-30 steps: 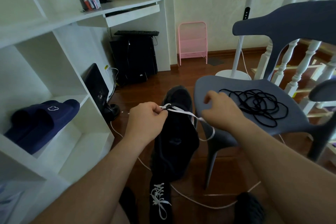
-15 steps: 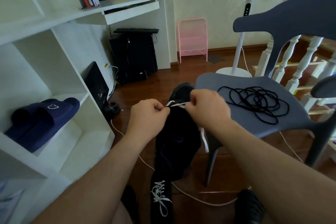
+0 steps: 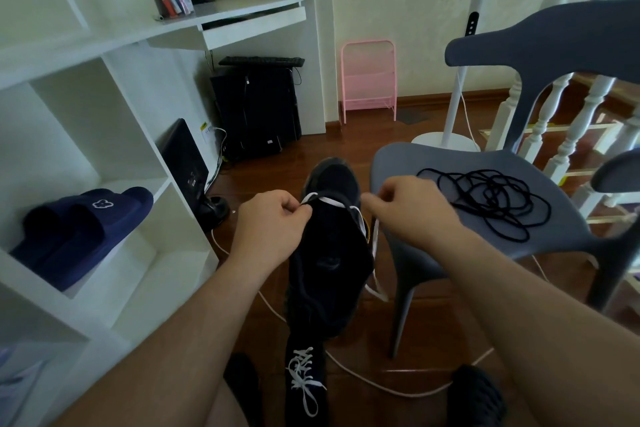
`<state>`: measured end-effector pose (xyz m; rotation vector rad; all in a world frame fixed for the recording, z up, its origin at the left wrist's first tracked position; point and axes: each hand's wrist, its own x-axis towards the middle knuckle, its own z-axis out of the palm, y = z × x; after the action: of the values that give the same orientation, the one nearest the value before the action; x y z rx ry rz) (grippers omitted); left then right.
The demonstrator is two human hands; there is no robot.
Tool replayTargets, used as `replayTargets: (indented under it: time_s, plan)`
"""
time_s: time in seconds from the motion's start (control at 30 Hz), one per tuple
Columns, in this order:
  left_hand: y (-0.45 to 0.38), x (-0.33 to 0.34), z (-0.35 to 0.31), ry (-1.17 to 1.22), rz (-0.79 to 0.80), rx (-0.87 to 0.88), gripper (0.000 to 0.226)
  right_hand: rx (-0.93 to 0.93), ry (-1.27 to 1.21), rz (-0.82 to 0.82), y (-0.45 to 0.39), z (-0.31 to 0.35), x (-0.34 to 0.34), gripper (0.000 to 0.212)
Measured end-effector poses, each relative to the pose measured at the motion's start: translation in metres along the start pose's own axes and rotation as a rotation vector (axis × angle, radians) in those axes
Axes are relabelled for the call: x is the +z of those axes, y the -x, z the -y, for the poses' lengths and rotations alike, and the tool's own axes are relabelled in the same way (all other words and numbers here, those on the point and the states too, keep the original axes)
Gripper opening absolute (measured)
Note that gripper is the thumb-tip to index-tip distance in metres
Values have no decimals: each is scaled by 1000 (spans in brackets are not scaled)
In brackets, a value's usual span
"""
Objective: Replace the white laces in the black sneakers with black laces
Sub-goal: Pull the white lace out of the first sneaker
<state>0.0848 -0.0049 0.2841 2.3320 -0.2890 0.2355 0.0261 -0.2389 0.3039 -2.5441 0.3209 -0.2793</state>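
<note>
The left hand, knuckles up and fingers curled, pinches the flat white lace at the black sneaker. Right of that grip, the right hand pinches the lace's other run. Beyond it, thin black laces lie tangled on the smooth grey chair.

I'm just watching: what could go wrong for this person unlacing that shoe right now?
The black laces lie in a loose tangle on the grey chair, close to the right hand; an elbow nudge might drag them off or knot them. The loose white lace dangles from the held sneaker and could snag. A thin cord crosses the floor near the feet, a possible trip.
</note>
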Motion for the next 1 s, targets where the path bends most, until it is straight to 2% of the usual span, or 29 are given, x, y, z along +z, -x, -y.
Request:
replayTargets:
  time_s: [0.07, 0.17, 0.3, 0.43, 0.53, 0.6, 0.67, 0.8, 0.9, 1.0]
  plan:
    - [1, 2, -3, 13, -3, -7, 26, -12, 14, 101, 7, 14, 7, 59]
    - [2, 6, -5, 88, 20, -21, 24, 10, 108, 196, 10, 16, 17, 50]
    - [5, 6, -5, 146, 107, 20, 15, 45, 175, 180, 0, 4, 16, 33]
    - [-2, 2, -3, 148, 82, -38, 19, 48, 112, 147, -5, -1, 7, 35]
    - [-2, 1, -2, 65, 97, -59, 17, 22, 145, 161, -1, 6, 7, 37]
    - [3, 2, -4, -25, 146, -13, 12, -2, 200, 157, 4, 12, 10, 38]
    - [9, 6, -9, -87, 152, 100, 24, -18, 230, 143, 10, 19, 11, 37]
    - [15, 14, -26, -181, -3, 338, 17, -41, 259, 150, 20, 31, 12, 35]
    - [15, 13, -29, -233, -99, 405, 19, -65, 285, 154, 24, 36, 14, 36]
    - [15, 11, -33, -328, -115, 469, 19, -88, 282, 159, 25, 38, 15, 37]
